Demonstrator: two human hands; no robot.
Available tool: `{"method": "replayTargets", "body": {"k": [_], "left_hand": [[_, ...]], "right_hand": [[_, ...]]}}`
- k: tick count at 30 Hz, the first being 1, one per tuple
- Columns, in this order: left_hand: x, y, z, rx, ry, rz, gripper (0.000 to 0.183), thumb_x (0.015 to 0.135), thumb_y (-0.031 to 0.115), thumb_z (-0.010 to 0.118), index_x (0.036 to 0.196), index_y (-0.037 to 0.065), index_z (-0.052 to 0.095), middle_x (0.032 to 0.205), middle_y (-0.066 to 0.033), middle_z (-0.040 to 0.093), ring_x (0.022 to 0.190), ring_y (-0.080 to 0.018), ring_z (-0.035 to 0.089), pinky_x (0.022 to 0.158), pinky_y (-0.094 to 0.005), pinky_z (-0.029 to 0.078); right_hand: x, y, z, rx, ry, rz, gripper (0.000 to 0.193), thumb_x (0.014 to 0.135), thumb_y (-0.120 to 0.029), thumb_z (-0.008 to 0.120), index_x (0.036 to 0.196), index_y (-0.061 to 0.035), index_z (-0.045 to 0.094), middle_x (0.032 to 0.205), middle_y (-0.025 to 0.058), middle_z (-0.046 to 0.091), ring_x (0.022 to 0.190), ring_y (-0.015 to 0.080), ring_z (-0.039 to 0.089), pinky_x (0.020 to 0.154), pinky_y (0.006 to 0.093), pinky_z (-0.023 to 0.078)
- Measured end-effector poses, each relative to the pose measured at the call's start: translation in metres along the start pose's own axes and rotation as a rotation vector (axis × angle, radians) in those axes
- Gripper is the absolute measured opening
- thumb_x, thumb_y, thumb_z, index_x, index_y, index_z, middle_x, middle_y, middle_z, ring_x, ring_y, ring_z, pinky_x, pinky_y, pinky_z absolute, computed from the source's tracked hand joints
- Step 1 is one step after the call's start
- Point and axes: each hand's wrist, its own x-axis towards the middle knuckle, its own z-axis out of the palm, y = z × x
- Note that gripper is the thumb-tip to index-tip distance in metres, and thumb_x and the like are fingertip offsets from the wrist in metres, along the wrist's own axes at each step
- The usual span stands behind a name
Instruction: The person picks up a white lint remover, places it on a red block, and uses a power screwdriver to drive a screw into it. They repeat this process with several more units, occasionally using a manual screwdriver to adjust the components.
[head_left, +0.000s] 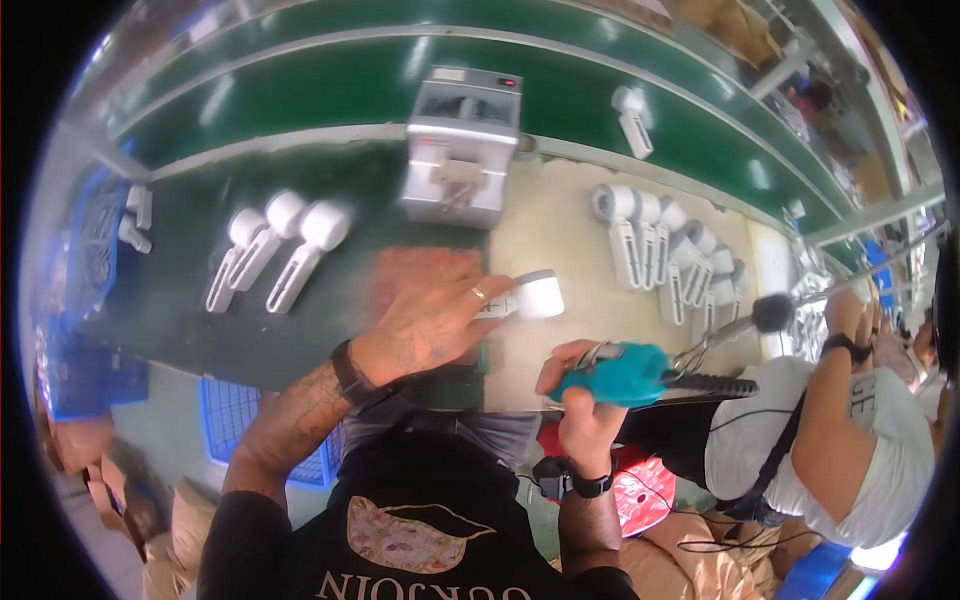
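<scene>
My left hand (425, 315) is over a red mat (415, 268) at the bench's middle. It grips a white part with a drum-shaped head (541, 295) by its handle, which my fingers mostly cover. The head sticks out to the right past my fingertips. In front of it, near the bench's front edge, my right hand (588, 415) is wrapped round a teal powered screwdriver (620, 376). The screwdriver's black coiled cord (712, 384) trails off to the right. A gap separates the screwdriver from the white part.
A grey box-shaped machine (462, 150) stands at the back. Three similar white parts (292, 272) lie on the left, and several more (672, 250) on the right. One (632, 122) rests on the green conveyor belt (350, 85) beyond. A person (850, 440) sits close at the right.
</scene>
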Motion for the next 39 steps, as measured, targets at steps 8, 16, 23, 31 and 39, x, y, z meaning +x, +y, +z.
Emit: {"method": "replayTargets", "body": {"k": [8,16,23,31,39], "left_hand": [[-0.019,-0.022,0.005,-0.115,0.120,0.005,0.036,0.083,0.027,0.076,0.111,0.008,0.066,0.108,-0.0163,0.067,0.109,-0.0347,0.063,0.093,-0.0460,0.050],[-0.016,-0.037,-0.003,-0.242,0.070,-0.012,0.028,0.084,0.029,0.076,0.101,0.008,0.071,0.104,-0.0099,0.068,0.102,-0.0312,0.064,0.090,-0.0441,0.051],[-0.014,-0.058,-0.015,-0.195,-0.007,0.007,0.036,0.085,0.038,0.075,0.106,0.009,0.072,0.112,-0.0108,0.064,0.106,-0.0297,0.058,0.094,-0.0413,0.047],[-0.028,-0.065,-0.011,-0.148,0.025,-0.015,0.049,0.086,0.044,0.073,0.120,0.009,0.067,0.112,-0.0065,0.062,0.104,-0.0256,0.057,0.095,-0.0394,0.046],[-0.031,-0.064,-0.005,-0.137,0.079,-0.042,0.048,0.083,0.042,0.076,0.120,0.012,0.068,0.112,-0.0041,0.063,0.102,-0.0233,0.057,0.093,-0.0383,0.046]], "right_hand": [[0.051,0.003,0.038,-0.022,0.053,-0.134,0.067,0.096,-0.059,0.061,0.120,0.0032,0.053,0.079,0.0076,0.057,0.073,0.0189,0.059,0.066,0.0318,0.047],[0.078,-0.015,0.076,0.111,0.126,-0.248,0.061,0.104,-0.056,0.047,0.118,0.0031,0.053,0.075,0.0070,0.053,0.067,0.0187,0.051,0.063,0.0333,0.042],[0.142,-0.021,0.119,0.012,0.056,-0.389,0.058,0.103,-0.052,0.054,0.118,0.0036,0.054,0.076,0.0070,0.055,0.069,0.0186,0.055,0.063,0.0325,0.046],[0.198,0.009,0.144,-0.166,-0.056,-0.464,0.033,0.107,-0.032,0.052,0.109,0.0000,0.057,0.073,0.0051,0.061,0.067,0.0135,0.059,0.063,0.0275,0.046],[0.192,0.023,0.143,-0.094,-0.091,-0.415,0.029,0.107,-0.030,0.052,0.105,-0.0018,0.056,0.073,0.0045,0.061,0.065,0.0139,0.059,0.060,0.0282,0.046]]}}
